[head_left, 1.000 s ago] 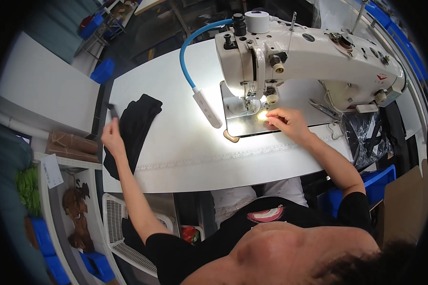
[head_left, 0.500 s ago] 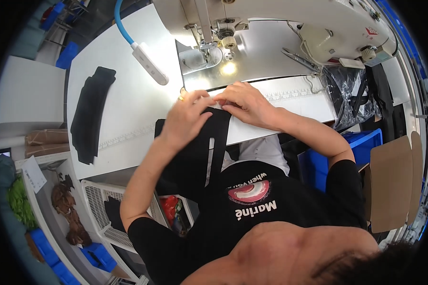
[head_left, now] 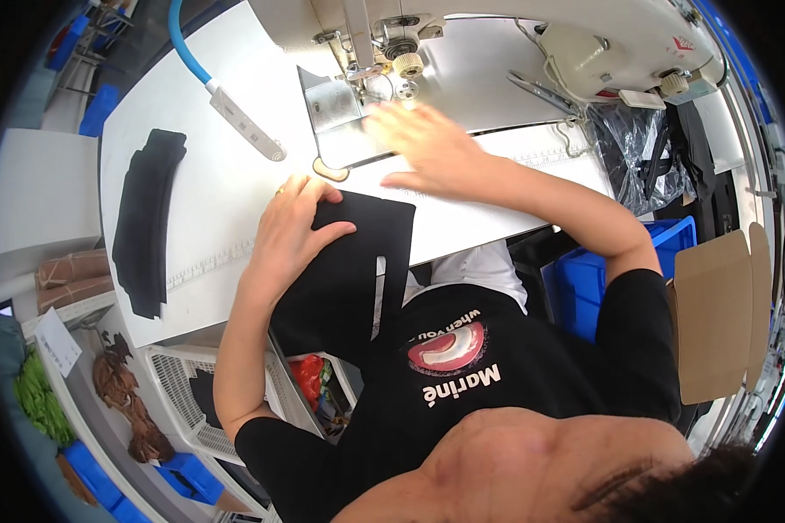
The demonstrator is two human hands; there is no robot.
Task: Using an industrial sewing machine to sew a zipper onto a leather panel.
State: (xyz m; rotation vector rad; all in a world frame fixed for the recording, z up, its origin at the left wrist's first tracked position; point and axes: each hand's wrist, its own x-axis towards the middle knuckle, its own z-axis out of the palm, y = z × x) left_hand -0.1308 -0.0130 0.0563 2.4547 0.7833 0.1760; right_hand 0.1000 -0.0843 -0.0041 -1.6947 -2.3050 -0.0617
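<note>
My left hand (head_left: 295,235) rests on a black cloth piece (head_left: 331,270) with a long slit, which lies over the table's front edge (head_left: 449,254). Its fingers are bent at the cloth's top, with thumb apart. My right hand (head_left: 419,148), blurred but with fingers outstretched, hovers beside the sewing machine's plate (head_left: 488,83), below the needle area (head_left: 371,74). A folded stack of black cloth (head_left: 146,218) lies at the table's left. A white lamp on a blue flexible arm (head_left: 246,122) is left of the machine.
Metal scissors (head_left: 536,90) and a plastic bag of black items (head_left: 628,157) lie at the right. A blue bin (head_left: 576,292) and cardboard (head_left: 711,322) are below right. At lower left are a white basket (head_left: 177,397) and shelving with green and brown material (head_left: 122,392).
Since a second ago a black piece came to the table front under my hands. In the last half second my right hand lifted from it toward the needle area; my left shifted left.
</note>
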